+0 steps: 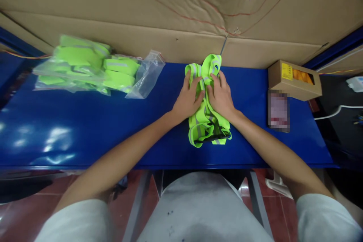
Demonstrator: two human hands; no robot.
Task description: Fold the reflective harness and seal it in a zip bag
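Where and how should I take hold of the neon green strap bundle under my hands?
Probably midway along its long sides: left hand from the left, right hand from the right, pressing inward. The bundle lies lengthwise away from you, and loose loops stick out at its near and far ends, so gripping one end could pull it apart.
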